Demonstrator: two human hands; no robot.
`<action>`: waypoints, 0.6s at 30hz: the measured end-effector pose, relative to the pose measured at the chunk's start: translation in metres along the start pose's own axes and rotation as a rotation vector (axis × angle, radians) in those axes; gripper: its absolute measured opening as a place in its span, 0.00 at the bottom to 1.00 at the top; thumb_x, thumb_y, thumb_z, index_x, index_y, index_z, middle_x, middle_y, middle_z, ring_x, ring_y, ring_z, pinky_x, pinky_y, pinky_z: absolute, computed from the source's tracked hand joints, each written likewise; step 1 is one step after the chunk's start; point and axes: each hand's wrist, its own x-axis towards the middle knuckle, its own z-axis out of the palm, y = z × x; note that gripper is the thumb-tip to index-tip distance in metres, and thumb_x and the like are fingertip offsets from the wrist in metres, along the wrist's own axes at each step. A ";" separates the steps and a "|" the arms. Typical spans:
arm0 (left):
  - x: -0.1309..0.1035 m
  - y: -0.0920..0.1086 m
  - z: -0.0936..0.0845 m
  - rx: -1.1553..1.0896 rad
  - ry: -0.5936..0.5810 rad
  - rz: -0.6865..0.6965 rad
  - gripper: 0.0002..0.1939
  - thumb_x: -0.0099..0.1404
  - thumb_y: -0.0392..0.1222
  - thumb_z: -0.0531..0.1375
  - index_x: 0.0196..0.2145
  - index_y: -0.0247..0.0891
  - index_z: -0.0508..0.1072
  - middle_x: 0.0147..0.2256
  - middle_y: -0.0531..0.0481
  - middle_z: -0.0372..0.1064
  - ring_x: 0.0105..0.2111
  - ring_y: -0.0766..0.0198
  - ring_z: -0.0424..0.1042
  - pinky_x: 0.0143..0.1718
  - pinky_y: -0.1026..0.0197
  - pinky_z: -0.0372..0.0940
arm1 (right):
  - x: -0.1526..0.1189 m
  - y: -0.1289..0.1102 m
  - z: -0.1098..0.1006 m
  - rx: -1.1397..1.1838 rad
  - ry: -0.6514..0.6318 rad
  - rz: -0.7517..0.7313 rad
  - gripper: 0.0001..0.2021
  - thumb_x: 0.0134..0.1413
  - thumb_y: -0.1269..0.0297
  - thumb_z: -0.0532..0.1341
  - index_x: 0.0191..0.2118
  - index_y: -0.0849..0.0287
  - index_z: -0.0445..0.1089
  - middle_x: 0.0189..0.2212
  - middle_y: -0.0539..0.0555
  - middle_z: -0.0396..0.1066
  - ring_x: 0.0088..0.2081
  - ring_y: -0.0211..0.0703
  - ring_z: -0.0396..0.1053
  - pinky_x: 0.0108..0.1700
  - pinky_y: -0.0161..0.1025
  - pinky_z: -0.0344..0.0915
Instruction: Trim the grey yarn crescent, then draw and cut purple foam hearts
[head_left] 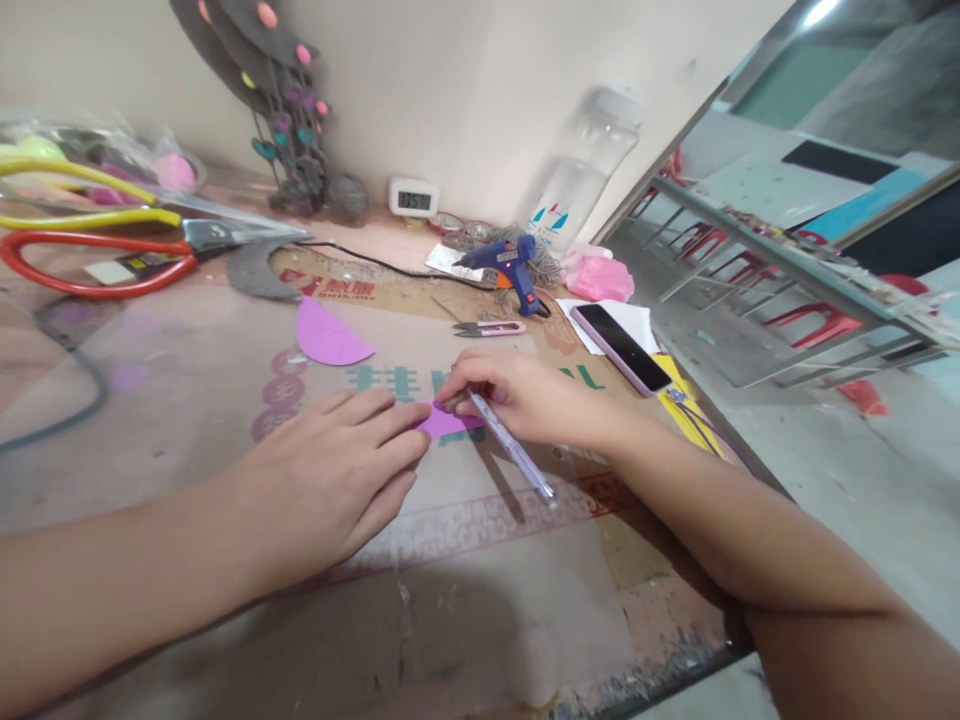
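So, upper left, metal scissors with red loop handles (202, 236) are pointing inward, and a flat purple half-round cutout (330, 335) is lying left of centre. Mid-frame, the left hand (360, 460) is lying flat, fingers nearly side by side, fingertips resting at a small flat purple piece (450, 424) in the centre. Right beside it, the right hand (517, 390) is clamping its fingers on a slim pale-purple pen (514, 450); can't tell if the tip is touching. I'm guessing they're positioning or marking that piece, so the next move is calling for a steady left hand. Pink-handled snips (495, 328) are crowding the space above; lower centre is giving more room. Far right, the brown tabletop (652, 640) is ending under the right forearm.
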 end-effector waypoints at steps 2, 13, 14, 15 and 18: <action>-0.001 0.000 0.000 -0.004 0.006 0.004 0.18 0.75 0.39 0.48 0.47 0.37 0.78 0.54 0.40 0.77 0.48 0.46 0.74 0.46 0.43 0.71 | 0.001 -0.001 -0.002 0.006 -0.047 0.000 0.09 0.62 0.78 0.60 0.40 0.60 0.75 0.36 0.53 0.75 0.39 0.42 0.72 0.44 0.38 0.67; 0.001 -0.001 -0.001 -0.016 0.004 0.005 0.19 0.75 0.38 0.48 0.47 0.36 0.78 0.52 0.39 0.77 0.47 0.45 0.75 0.44 0.41 0.72 | 0.001 -0.001 -0.001 -0.060 -0.047 -0.070 0.10 0.64 0.77 0.57 0.41 0.58 0.74 0.38 0.54 0.72 0.41 0.43 0.71 0.44 0.38 0.67; 0.001 -0.001 -0.001 -0.019 0.001 0.009 0.19 0.75 0.38 0.48 0.47 0.36 0.78 0.51 0.39 0.78 0.47 0.45 0.75 0.43 0.41 0.72 | 0.001 -0.001 -0.001 -0.085 -0.035 -0.071 0.10 0.65 0.76 0.57 0.42 0.58 0.74 0.39 0.55 0.72 0.41 0.43 0.71 0.43 0.38 0.67; 0.001 -0.002 -0.001 -0.021 -0.002 0.012 0.19 0.75 0.38 0.48 0.47 0.36 0.78 0.50 0.39 0.78 0.46 0.45 0.75 0.43 0.41 0.72 | 0.001 -0.001 0.001 -0.125 -0.007 -0.066 0.10 0.65 0.75 0.56 0.43 0.58 0.74 0.39 0.55 0.72 0.40 0.43 0.70 0.43 0.38 0.66; 0.001 -0.002 -0.002 -0.024 -0.004 0.010 0.19 0.75 0.39 0.48 0.46 0.36 0.78 0.49 0.39 0.78 0.46 0.45 0.75 0.42 0.41 0.72 | 0.000 -0.001 0.006 -0.217 0.063 -0.055 0.10 0.67 0.74 0.55 0.45 0.59 0.73 0.41 0.57 0.71 0.39 0.44 0.69 0.42 0.39 0.65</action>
